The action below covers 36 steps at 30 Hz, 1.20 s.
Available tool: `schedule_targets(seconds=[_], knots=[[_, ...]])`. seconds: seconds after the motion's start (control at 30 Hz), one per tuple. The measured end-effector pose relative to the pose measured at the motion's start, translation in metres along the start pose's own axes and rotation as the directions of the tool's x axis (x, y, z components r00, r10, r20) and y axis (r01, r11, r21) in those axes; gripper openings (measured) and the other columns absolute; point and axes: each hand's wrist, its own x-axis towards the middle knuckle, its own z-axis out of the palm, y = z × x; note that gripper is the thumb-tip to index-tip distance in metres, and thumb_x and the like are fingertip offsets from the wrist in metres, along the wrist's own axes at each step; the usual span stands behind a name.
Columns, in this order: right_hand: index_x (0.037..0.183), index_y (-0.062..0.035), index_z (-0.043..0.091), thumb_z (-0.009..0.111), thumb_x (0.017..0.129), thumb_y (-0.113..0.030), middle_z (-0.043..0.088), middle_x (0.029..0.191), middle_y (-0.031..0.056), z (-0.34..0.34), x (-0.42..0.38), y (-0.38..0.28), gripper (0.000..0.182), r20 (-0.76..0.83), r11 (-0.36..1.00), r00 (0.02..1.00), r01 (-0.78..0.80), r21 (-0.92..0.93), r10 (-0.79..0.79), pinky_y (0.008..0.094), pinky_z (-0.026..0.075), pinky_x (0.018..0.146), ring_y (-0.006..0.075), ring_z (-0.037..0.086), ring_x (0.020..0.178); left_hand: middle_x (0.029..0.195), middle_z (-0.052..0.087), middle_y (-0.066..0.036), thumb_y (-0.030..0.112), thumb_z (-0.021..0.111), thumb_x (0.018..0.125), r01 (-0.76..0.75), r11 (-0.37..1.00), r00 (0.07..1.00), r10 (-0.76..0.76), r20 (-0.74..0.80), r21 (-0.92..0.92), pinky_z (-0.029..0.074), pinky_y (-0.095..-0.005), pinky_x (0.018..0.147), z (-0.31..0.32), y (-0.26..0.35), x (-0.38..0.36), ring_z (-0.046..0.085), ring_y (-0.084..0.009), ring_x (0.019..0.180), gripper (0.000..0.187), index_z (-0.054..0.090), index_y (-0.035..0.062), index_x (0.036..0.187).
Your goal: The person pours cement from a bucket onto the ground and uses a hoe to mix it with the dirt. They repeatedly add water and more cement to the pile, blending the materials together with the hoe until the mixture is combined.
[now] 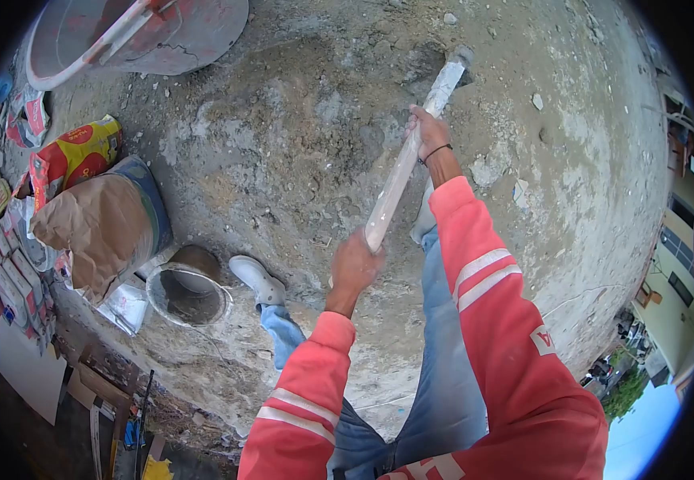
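Observation:
A long pale wooden handle slants across the middle of the view, its whitish, crusted far end reaching the rough ground at the upper right. My left hand is wrapped round the handle's near end. Farther up, my right hand, with a dark band at the wrist, grips the handle near the crusted part. What is fixed to the far end is too small and caked to make out.
A large round tub stands at the upper left. Below it are a red and yellow bag, a brown paper sack and a bucket. My shoes stand on uneven ground. Boards lie lower left; buildings show far right.

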Motion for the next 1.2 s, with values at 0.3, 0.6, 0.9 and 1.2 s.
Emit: schedule_targets(seconds=[0.3,0.6,0.9,1.2], knots=[[0.085,-0.0078,0.052,0.066,0.09,-0.015,0.05,0.064,0.0038,-0.013,-0.045,0.103,0.016,-0.144,0.982,0.972,-0.178,0.07,0.186,0.0354,0.046,0.045,0.0183,0.05,0.048,0.086,0.069,-0.03,0.019,0.074,0.079,0.091,0.942,0.99,-0.121,0.075,0.323,0.055,-0.056,0.073,-0.044,-0.024,-0.076,0.068,-0.0491,0.083,0.042,0.051,0.0013,0.11],[0.09,-0.0072,0.056,0.073,0.086,-0.012,0.055,0.069,0.003,-0.007,-0.25,0.202,0.017,-0.067,0.859,0.924,-0.323,0.398,0.378,0.0357,0.049,0.051,0.0163,0.055,0.055,0.079,0.068,-0.024,0.02,0.071,0.078,0.109,0.804,0.969,-0.217,0.117,0.585,0.053,-0.0564,0.069,-0.107,-0.179,-0.203,0.067,-0.0465,0.075,0.04,0.051,0.0077,0.11],[0.096,-0.0061,0.055,0.069,0.09,-0.014,0.052,0.069,0.0016,-0.138,-0.162,0.041,0.017,-0.182,0.968,0.983,0.01,0.252,0.038,0.0307,0.045,0.047,0.013,0.051,0.054,0.085,0.067,-0.029,0.02,0.069,0.081,-0.102,0.99,0.911,0.055,0.409,0.094,0.051,-0.0574,0.077,0.01,-0.016,-0.134,0.065,-0.0503,0.082,0.05,0.045,0.0035,0.122],[0.087,-0.0083,0.053,0.067,0.088,-0.015,0.048,0.062,0.0035,-0.142,-0.038,0.103,0.016,-0.019,0.909,0.919,-0.386,0.157,0.394,0.0352,0.044,0.046,0.0179,0.049,0.05,0.083,0.064,-0.034,0.016,0.069,0.081,0.125,0.974,0.957,-0.168,0.235,0.188,0.051,-0.0596,0.074,0.025,0.044,-0.118,0.064,-0.0521,0.082,0.048,0.043,-0.0002,0.117]])
